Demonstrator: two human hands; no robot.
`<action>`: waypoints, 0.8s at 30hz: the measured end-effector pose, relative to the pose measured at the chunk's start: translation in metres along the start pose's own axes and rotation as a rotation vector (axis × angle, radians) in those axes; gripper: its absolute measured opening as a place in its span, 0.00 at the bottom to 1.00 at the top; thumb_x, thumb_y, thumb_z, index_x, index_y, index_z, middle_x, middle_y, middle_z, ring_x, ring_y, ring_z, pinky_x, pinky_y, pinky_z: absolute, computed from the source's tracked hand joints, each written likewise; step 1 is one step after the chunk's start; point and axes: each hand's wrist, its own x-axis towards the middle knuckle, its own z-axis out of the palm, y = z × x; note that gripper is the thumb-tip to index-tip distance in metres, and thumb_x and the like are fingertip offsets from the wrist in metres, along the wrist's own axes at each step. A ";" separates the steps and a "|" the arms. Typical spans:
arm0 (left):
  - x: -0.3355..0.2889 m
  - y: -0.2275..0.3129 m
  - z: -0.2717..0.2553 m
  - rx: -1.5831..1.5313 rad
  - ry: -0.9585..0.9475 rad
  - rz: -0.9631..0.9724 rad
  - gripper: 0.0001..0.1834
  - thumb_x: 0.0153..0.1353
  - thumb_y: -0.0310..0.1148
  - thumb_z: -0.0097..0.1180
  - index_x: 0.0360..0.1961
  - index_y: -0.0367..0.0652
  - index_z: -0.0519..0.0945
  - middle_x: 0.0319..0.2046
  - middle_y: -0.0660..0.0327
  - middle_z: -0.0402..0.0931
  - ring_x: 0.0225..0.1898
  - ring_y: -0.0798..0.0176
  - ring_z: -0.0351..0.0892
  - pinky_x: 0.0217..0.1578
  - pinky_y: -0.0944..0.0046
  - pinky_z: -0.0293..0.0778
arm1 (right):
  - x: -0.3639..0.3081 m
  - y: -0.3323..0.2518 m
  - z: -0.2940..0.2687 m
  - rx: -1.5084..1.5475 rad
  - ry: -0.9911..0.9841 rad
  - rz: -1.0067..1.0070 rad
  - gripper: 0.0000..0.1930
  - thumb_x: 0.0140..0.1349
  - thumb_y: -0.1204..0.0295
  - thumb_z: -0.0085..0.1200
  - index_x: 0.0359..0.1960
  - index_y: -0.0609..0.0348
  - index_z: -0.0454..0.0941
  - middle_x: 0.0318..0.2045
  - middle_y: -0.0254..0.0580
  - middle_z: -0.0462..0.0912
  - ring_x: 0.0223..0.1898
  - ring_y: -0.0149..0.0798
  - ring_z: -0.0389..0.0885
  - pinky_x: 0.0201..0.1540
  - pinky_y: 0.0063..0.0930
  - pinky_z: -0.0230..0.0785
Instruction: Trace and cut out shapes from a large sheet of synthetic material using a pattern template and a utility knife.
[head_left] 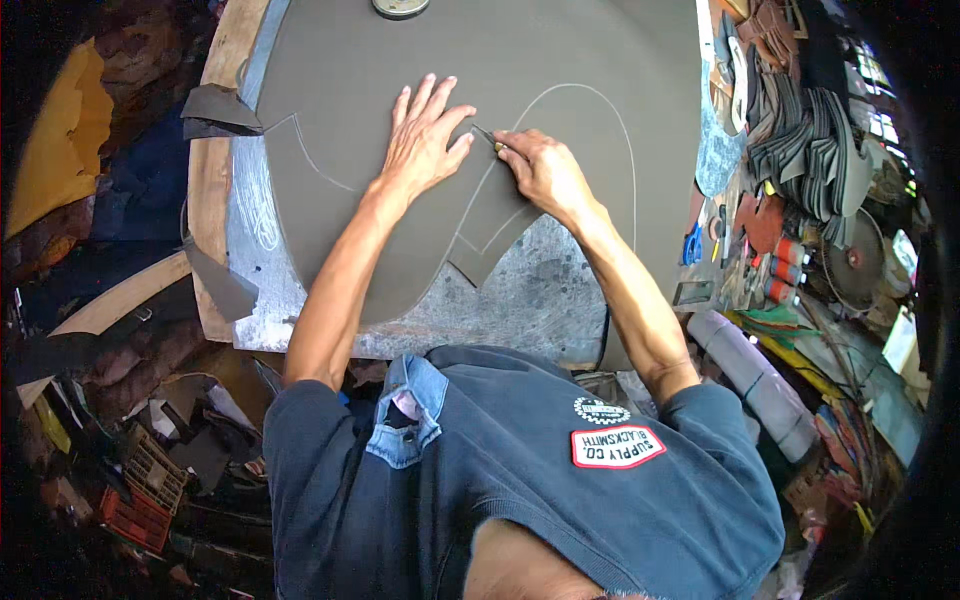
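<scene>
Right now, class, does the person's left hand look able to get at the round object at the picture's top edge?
Probably yes: the left hand looks empty, spread on the dark sheet, and only bare sheet shows between it and the round object, which the frame partly cuts off.

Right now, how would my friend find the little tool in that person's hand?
On the metal-topped worktable, find the big grey-brown sheet with pale curved lines. Near its middle, beside the spread left hand, the right hand grips a slim pointed tool: the only thing held.
</scene>
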 end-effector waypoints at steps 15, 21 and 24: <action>0.007 0.001 0.015 0.019 -0.008 0.065 0.08 0.57 0.37 0.59 0.38 0.52 0.82 0.68 0.56 0.62 0.72 0.45 0.53 0.70 0.39 0.44 | -0.018 -0.008 -0.007 -0.093 -0.015 0.055 0.13 0.64 0.71 0.51 0.48 0.54 0.83 0.38 0.53 0.82 0.39 0.58 0.83 0.42 0.47 0.77; 0.007 0.001 0.013 0.079 -0.005 0.070 0.09 0.55 0.37 0.59 0.38 0.53 0.83 0.67 0.56 0.64 0.71 0.45 0.54 0.70 0.38 0.46 | -0.041 0.001 -0.011 -0.075 0.002 0.085 0.12 0.63 0.72 0.52 0.47 0.54 0.83 0.39 0.52 0.83 0.38 0.57 0.84 0.42 0.47 0.77; 0.006 0.002 0.011 0.055 -0.009 0.083 0.09 0.56 0.37 0.59 0.38 0.53 0.83 0.67 0.56 0.63 0.71 0.45 0.54 0.70 0.37 0.46 | -0.045 0.003 -0.009 -0.073 0.026 0.073 0.12 0.63 0.71 0.53 0.47 0.54 0.83 0.39 0.52 0.83 0.39 0.56 0.84 0.42 0.46 0.77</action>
